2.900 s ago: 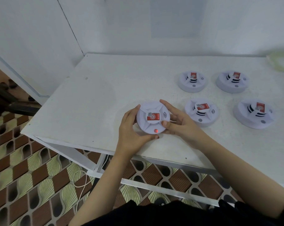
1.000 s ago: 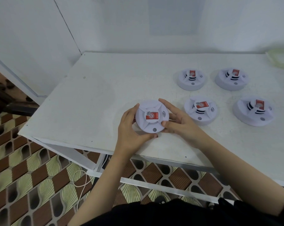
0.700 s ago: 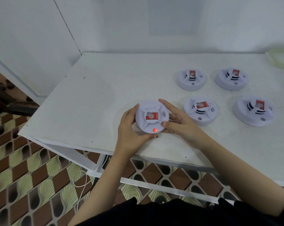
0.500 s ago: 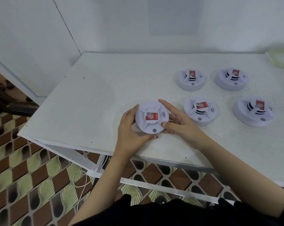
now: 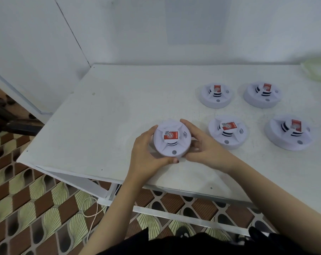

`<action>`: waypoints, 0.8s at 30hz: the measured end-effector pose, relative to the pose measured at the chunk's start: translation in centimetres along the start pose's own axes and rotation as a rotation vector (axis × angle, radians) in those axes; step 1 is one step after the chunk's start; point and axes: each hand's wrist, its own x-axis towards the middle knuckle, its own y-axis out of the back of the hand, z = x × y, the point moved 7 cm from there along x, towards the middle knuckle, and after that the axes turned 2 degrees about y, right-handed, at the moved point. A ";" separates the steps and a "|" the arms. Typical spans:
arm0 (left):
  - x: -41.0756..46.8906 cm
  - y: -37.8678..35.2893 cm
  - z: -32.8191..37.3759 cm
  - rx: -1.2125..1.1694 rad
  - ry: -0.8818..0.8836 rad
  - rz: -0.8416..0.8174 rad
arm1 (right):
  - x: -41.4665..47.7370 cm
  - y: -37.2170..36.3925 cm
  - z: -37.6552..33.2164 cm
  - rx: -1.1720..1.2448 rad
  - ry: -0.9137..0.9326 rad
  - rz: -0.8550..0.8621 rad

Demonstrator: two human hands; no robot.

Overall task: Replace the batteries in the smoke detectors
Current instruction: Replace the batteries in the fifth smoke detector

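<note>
- I see left hand (image 5: 146, 153) and right hand (image 5: 202, 146) fingers (image 5: 188, 126) curled closed around one smoke detector (image 5: 171, 138), near worktop (image 5: 100, 116) front edge.
- Indicator unlit.
- Four other detectors (image 5: 227, 132) rest to its right, apart.

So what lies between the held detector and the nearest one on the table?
In the head view, only the right hand and bare table.

White detectors (image 5: 171, 139) (red labels (image 5: 171, 135)), brown-cream floor (image 5: 27, 208).
</note>
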 end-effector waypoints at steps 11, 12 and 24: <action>10.7 -0.3 1.3 0.010 -0.037 -0.104 | 8.8 6.9 -4.4 -0.908 0.013 0.110; 11.9 -0.5 1.0 0.011 -0.025 -0.112 | 9.9 7.4 -4.2 -0.932 0.005 0.117; 16.9 -2.6 -1.2 0.125 0.070 -0.246 | 13.2 9.5 -3.4 -1.296 -0.024 0.125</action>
